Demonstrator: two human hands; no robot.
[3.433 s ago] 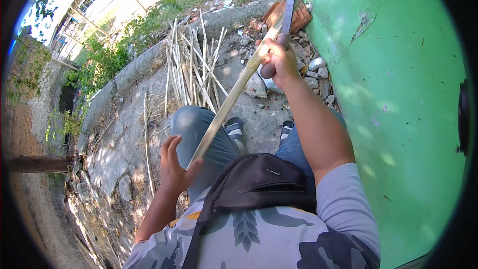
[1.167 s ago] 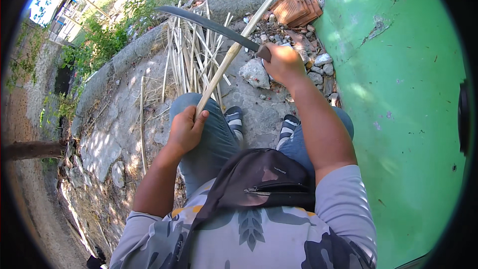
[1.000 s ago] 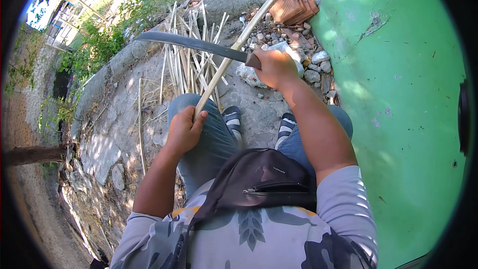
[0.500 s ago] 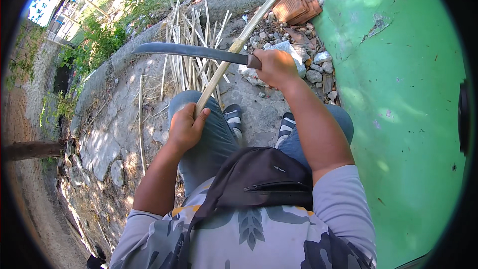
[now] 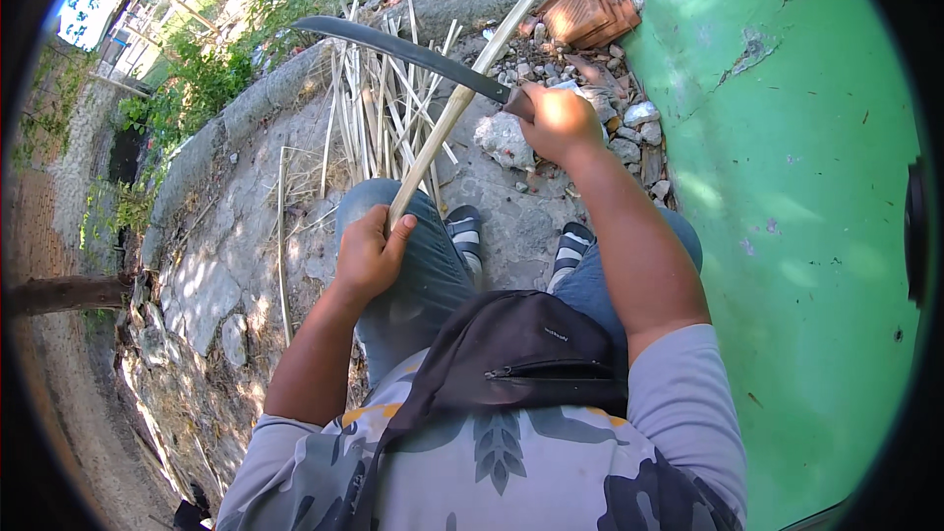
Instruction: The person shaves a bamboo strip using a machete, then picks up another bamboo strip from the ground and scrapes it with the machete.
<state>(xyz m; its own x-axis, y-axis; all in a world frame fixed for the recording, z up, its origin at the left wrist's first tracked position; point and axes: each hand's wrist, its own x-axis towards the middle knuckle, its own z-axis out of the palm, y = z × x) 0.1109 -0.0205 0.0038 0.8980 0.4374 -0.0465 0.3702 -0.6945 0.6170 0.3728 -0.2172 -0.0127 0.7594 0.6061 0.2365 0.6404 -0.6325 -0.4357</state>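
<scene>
Below the head camera, I see my left hand (image 5: 369, 254) closed around the lower end of a pale bamboo pole (image 5: 462, 98), which rests on my left knee and slants up and away toward a stack of red bricks (image 5: 587, 12). My right hand (image 5: 558, 121) is fisted on the handle of a long curved blade (image 5: 398, 47); the blade crosses over the pole at about mid-length, edge near or on it.

Hazards, as I judge them:
- The blade could skid along the smooth pole toward my left hand, since that grip sits on the same line.
- The pole could roll on my knee under a strike, deflecting the blade toward my legs or sandalled feet (image 5: 464, 231).

Limits of view: I cannot tell whether the edge touches the pole. The handle is hidden inside my fist. The pole's far end is hard to separate from the bricks and rubble. Split strips (image 5: 379, 118) lie on the ground beyond.
</scene>
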